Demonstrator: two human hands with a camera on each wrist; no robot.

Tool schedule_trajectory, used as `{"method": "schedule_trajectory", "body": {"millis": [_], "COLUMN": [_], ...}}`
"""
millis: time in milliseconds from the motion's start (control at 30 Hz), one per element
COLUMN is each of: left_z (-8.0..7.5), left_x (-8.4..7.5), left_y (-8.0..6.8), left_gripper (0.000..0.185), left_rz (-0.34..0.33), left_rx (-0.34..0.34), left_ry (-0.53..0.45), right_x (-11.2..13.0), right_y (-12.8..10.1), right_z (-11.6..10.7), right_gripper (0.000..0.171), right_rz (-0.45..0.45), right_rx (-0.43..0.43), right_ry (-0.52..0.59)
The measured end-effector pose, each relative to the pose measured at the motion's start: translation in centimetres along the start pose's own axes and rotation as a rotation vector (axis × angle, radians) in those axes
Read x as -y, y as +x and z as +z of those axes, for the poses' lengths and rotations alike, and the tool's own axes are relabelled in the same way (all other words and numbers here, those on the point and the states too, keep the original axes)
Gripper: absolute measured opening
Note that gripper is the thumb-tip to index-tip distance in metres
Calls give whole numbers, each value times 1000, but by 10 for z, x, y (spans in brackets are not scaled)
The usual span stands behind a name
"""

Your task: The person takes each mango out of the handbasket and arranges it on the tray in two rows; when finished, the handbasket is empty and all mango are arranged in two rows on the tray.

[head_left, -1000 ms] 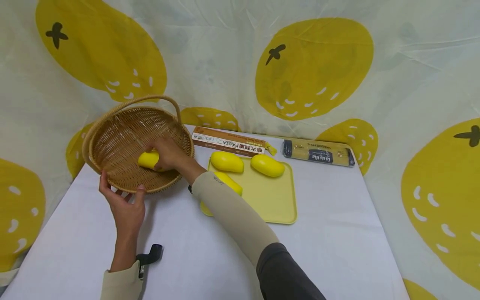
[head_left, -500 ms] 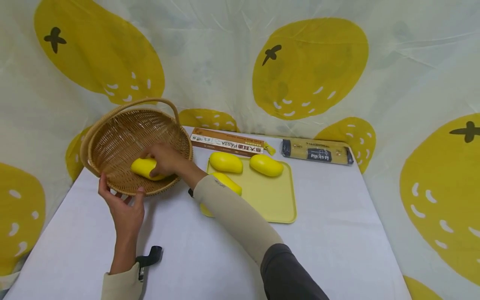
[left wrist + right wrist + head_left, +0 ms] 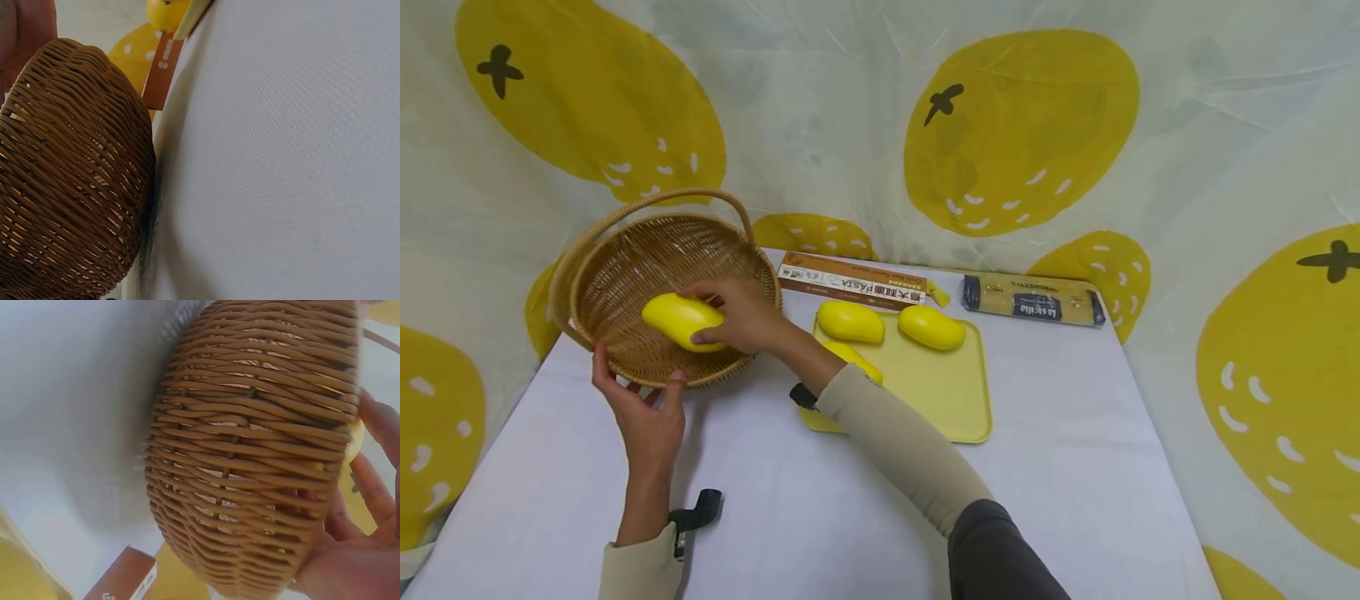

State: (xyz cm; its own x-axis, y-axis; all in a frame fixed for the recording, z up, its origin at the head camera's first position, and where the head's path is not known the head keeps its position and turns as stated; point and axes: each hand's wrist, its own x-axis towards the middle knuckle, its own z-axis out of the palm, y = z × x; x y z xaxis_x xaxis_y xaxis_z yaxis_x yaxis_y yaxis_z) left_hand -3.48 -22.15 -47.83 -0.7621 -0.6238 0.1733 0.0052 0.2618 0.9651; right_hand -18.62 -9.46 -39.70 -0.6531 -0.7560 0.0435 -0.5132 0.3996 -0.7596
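Note:
A brown wicker basket (image 3: 655,242) with a hoop handle stands at the left of the table, its mouth tipped toward me. My left hand (image 3: 651,425) holds its near rim, thumb and fingers spread along the edge. Over the basket's mouth, my right hand (image 3: 743,317) grips a yellow mango (image 3: 679,322), thumb on the near side and fingers on the far side. In the right wrist view, the woven wall of the basket (image 3: 250,444) covers most of that mango. The left wrist view shows the outside of the basket (image 3: 75,169) close over the white cloth.
A yellow tray (image 3: 940,404) holds several mangoes (image 3: 932,327); my right forearm passes over its left side. Behind it lie a brown pasta box (image 3: 853,281) and a spaghetti packet (image 3: 1033,300). A fruit-print curtain (image 3: 820,108) hangs along the back.
My right hand has raised the mango from low inside the basket and shifted it slightly left; more of it shows now. The left hand keeps its hold on the rim.

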Motion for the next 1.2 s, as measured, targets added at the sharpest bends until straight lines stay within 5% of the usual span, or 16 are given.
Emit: {"method": "schedule_trajectory", "body": {"millis": [767, 1200], "left_z": [0, -2], "left_x": [6, 5], "left_y": [1, 1], "left_gripper": [93, 93], "left_rz": [-3, 11], "left_rx": [-19, -14], "left_ry": [26, 42], "right_x": [-2, -6], "right_y": [-73, -116], "right_z": [-32, -54], "right_gripper": [60, 60], "right_rz": [-91, -23], "right_rx": [-197, -250], "right_ry": [293, 300]}}
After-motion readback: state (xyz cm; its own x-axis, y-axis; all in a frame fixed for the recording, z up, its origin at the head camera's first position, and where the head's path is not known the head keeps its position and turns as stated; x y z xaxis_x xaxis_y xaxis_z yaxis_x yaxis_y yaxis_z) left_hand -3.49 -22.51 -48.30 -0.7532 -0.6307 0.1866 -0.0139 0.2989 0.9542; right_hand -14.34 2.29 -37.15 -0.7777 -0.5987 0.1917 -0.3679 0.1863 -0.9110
